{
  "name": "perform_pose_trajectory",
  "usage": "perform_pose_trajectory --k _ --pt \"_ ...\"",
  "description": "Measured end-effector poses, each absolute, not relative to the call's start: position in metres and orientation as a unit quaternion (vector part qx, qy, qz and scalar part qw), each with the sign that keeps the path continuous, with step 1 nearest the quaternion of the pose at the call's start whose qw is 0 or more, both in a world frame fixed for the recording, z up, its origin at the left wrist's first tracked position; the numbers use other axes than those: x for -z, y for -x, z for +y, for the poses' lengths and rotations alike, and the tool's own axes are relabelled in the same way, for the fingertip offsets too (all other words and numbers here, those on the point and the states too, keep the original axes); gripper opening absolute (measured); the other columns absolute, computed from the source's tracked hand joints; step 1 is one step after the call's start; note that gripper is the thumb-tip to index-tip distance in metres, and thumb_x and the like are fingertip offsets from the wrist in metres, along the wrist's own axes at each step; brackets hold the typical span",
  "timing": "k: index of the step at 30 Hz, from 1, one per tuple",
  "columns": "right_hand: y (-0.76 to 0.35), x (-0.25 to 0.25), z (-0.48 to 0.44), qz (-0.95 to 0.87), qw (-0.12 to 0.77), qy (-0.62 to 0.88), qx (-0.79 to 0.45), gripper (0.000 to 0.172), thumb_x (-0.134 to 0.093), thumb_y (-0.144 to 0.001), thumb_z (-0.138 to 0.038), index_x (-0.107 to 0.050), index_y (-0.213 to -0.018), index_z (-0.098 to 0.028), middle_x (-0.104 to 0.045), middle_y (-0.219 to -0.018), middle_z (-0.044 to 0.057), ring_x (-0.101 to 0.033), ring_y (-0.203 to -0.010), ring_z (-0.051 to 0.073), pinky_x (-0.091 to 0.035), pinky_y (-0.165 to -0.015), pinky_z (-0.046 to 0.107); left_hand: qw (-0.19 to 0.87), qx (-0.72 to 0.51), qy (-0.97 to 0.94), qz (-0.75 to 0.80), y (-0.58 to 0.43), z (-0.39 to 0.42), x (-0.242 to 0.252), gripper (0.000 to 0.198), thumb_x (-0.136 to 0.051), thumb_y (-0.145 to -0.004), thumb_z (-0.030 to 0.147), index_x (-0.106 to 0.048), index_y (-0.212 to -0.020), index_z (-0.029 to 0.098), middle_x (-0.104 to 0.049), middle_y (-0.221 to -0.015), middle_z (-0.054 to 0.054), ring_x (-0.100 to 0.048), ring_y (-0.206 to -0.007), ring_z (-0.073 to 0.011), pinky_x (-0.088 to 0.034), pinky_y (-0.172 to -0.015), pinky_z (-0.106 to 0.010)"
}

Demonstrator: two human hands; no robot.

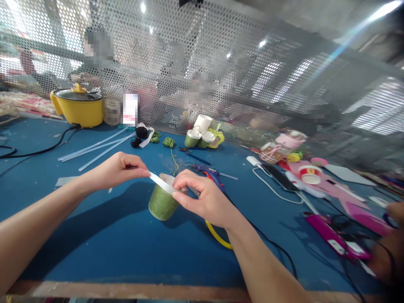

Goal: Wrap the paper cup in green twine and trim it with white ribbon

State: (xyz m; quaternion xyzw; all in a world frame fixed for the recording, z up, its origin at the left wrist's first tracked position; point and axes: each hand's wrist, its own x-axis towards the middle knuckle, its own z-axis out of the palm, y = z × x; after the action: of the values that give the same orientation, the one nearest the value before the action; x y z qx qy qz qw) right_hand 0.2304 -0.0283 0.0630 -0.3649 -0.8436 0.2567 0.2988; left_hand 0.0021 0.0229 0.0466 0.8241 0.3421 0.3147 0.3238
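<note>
Blue-topped counter (94, 235) with a perforated metal screen (221, 63) along the back, pretty cluttered as usual. Dead centre, just in front of us, is the small paper cup wrapped in green yarn (161, 203). It sits tilted with its open mouth up, and we honestly can't tell if the base touches the counter or hangs just above it.

Our left hand (118, 170) is closed in a pinch on one end of a narrow white paper strip (160, 182). Our right hand (202, 195) is closed on the other end, pressing it at the cup's rim, which looks like it also steadies the cup. Held between the two pinches, the strip stays straight and flat across the mouth instead of curling.

The blue glue gun (210, 173) lies just behind the right hand, near enough to grab. The clear glue sticks (97, 149) are further back on the left. Three similar green cups (200, 134) are bunched by the screen, and a yellow electric pot (78, 107) is parked in the far left corner, well apart from everything.
</note>
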Motion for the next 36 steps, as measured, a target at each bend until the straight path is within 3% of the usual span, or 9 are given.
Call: perform_pose_trajectory --k 9,23,26,29,32,36 --pt "-0.230 -0.063 -0.030 -0.840 0.293 0.336 -0.309 0.007 -0.052 -0.079 -0.018 -0.054 -0.072 -0.018 -0.054 -0.078 0.003 -0.051 -0.076 0.014 -0.043 -0.073 0.031 0.353 -0.285 -0.830 0.326 -0.006 0.023 -0.045 0.021 -0.055 -0.076 0.030 -0.064 -0.067 0.014 -0.058 -0.060 0.002 -0.048 -0.056 -0.0089 -0.038 -0.052 -0.018" --pt "-0.228 -0.062 -0.033 -0.813 0.300 0.314 -0.387 0.006 -0.053 -0.079 -0.021 -0.054 -0.074 -0.019 -0.053 -0.079 0.002 -0.052 -0.078 0.015 -0.042 -0.075 0.032 0.507 -0.224 -0.772 0.310 -0.013 0.019 -0.035 0.026 -0.053 -0.077 0.035 -0.057 -0.061 0.014 -0.045 -0.054 0.005 -0.037 -0.051 -0.0075 -0.029 -0.047 -0.019" --pt "-0.228 -0.061 -0.034 -0.801 0.308 0.314 -0.405 0.006 -0.053 -0.080 -0.022 -0.054 -0.074 -0.018 -0.053 -0.080 0.002 -0.051 -0.078 0.015 -0.042 -0.076 0.032 0.525 -0.203 -0.768 0.305 -0.015 0.020 -0.029 0.029 -0.051 -0.078 0.038 -0.059 -0.064 0.014 -0.048 -0.055 0.004 -0.041 -0.052 -0.0084 -0.033 -0.050 -0.019" --pt "-0.226 -0.060 -0.035 -0.799 0.307 0.332 -0.397 0.007 -0.053 -0.080 -0.022 -0.054 -0.074 -0.018 -0.053 -0.081 0.002 -0.051 -0.078 0.014 -0.042 -0.075 0.031 0.497 -0.209 -0.778 0.321 -0.015 0.022 -0.022 0.029 -0.050 -0.078 0.039 -0.061 -0.089 0.015 -0.059 -0.074 -0.001 -0.053 -0.069 -0.0135 -0.042 -0.063 -0.024" --pt "-0.223 -0.058 -0.035 -0.800 0.314 0.362 -0.361 0.007 -0.053 -0.079 -0.022 -0.053 -0.074 -0.018 -0.054 -0.080 0.002 -0.051 -0.077 0.014 -0.042 -0.073 0.029 0.396 -0.278 -0.782 0.393 -0.015 0.025 -0.019 0.048 -0.056 -0.072 0.038 -0.050 -0.114 0.016 -0.056 -0.104 -0.009 -0.053 -0.091 -0.0206 -0.044 -0.075 -0.034" --pt "-0.220 -0.055 -0.033 -0.786 0.345 0.417 -0.299 0.008 -0.052 -0.080 -0.022 -0.055 -0.073 -0.018 -0.055 -0.077 0.002 -0.052 -0.074 0.014 -0.042 -0.071 0.028 0.308 -0.384 -0.752 0.439 -0.016 0.022 -0.026 0.041 -0.048 -0.079 0.039 -0.049 -0.112 0.015 -0.057 -0.094 -0.008 -0.055 -0.086 -0.0201 -0.045 -0.075 -0.036"
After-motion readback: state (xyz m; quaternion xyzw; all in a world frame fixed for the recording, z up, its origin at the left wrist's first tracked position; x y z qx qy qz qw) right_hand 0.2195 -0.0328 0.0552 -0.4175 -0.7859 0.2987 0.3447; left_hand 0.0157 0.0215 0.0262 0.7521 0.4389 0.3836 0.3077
